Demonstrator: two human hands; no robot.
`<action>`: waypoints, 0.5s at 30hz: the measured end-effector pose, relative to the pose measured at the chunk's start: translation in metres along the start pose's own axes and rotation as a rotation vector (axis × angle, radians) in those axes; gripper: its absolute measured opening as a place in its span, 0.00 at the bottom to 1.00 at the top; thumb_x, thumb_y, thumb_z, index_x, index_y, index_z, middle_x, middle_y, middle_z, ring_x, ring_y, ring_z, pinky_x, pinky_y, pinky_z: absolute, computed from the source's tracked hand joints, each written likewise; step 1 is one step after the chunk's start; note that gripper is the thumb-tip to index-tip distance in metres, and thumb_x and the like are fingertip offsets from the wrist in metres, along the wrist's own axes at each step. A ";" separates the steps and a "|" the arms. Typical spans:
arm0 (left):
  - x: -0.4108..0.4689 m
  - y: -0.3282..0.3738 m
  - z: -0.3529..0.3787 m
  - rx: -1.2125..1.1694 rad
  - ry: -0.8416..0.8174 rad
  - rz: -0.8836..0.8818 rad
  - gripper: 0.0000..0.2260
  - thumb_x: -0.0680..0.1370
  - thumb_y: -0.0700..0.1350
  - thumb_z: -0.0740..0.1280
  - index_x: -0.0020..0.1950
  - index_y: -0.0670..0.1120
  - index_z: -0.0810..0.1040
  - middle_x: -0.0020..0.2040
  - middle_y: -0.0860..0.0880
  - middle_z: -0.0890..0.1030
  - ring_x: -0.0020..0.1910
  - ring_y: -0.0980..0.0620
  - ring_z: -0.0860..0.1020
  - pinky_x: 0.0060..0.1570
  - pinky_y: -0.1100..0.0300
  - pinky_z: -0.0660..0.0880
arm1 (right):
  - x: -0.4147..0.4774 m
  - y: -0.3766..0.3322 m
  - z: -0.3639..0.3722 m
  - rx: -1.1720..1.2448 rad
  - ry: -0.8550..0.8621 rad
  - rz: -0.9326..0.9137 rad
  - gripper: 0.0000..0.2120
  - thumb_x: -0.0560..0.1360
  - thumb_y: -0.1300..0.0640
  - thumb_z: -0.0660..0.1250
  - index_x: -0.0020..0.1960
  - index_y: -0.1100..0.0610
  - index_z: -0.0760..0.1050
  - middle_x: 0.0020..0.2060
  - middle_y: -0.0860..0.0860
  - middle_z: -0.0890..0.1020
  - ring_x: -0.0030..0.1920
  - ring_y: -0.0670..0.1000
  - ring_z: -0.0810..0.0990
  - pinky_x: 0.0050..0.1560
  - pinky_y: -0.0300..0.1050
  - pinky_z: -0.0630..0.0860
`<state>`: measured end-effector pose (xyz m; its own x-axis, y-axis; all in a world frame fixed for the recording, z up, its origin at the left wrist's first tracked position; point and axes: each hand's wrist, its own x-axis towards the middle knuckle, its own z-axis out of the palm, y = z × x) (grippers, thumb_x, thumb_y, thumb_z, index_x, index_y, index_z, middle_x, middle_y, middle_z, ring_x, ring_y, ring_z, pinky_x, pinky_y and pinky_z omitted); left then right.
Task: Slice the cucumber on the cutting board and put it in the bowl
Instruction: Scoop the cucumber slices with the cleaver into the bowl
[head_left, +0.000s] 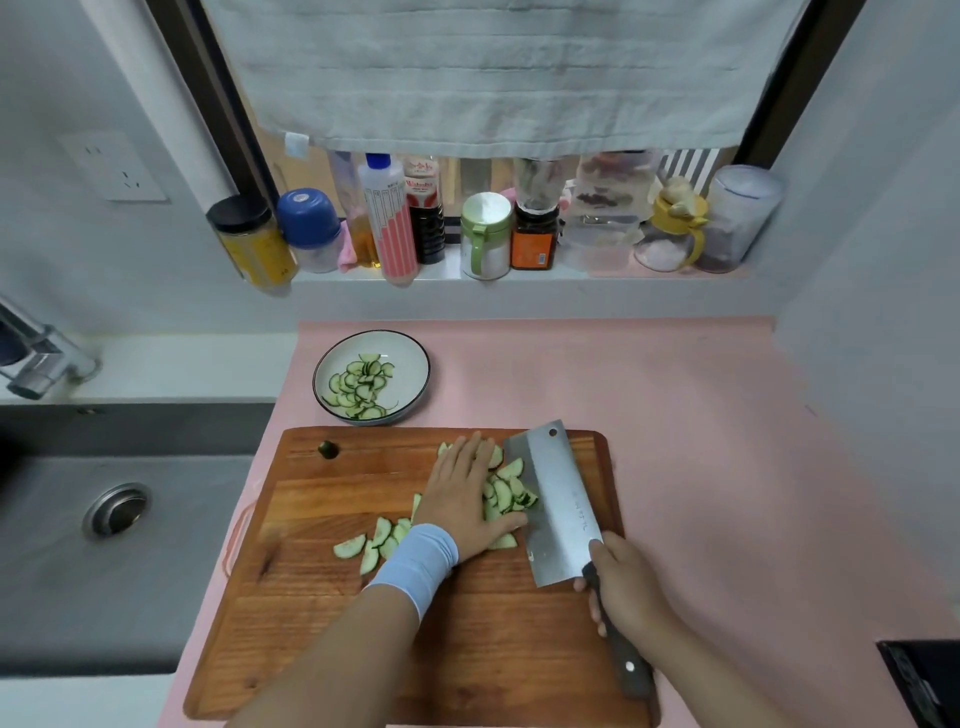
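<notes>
The pink countertop (701, 415) runs from the wall under the window to the near edge of the view. A grey wall bounds it on the right and a sunken grey sink (62, 571) on the left. Two things rest directly on it. A wooden cutting board (322, 634) lies near and left of centre, slightly askew (its far left corner has a small hole), with its left side close to the counter's sink-side edge. A white, dark-rimmed bowl (411, 358) stands just beyond the board's far edge, toward the left; whether they touch cannot be told. A dark panel (922, 680) shows at the near right corner, cut off by the frame.
</notes>
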<state>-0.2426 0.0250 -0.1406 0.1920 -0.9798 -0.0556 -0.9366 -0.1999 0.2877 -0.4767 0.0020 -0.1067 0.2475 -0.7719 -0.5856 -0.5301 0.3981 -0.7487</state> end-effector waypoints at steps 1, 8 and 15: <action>0.001 0.000 -0.001 -0.022 -0.012 -0.019 0.52 0.65 0.79 0.50 0.81 0.49 0.46 0.81 0.49 0.47 0.79 0.49 0.44 0.77 0.50 0.44 | 0.001 -0.002 0.003 -0.001 -0.017 0.002 0.12 0.85 0.57 0.53 0.53 0.59 0.74 0.36 0.57 0.82 0.23 0.53 0.71 0.24 0.42 0.69; 0.005 0.006 -0.002 -0.193 -0.010 -0.079 0.50 0.67 0.74 0.62 0.80 0.50 0.48 0.80 0.50 0.51 0.79 0.51 0.49 0.77 0.53 0.47 | -0.002 -0.015 0.025 0.055 -0.116 0.033 0.13 0.86 0.56 0.52 0.56 0.59 0.74 0.37 0.56 0.81 0.24 0.51 0.72 0.24 0.42 0.70; -0.009 0.008 0.000 -0.351 0.054 -0.016 0.50 0.65 0.72 0.68 0.79 0.54 0.51 0.79 0.56 0.54 0.78 0.54 0.51 0.76 0.53 0.52 | -0.010 -0.019 0.029 0.109 -0.142 -0.006 0.13 0.86 0.57 0.53 0.47 0.59 0.71 0.34 0.56 0.80 0.23 0.52 0.70 0.23 0.41 0.67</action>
<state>-0.2516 0.0328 -0.1380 0.2299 -0.9731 -0.0149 -0.7775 -0.1928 0.5985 -0.4454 0.0166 -0.0960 0.3666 -0.6998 -0.6131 -0.4390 0.4509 -0.7772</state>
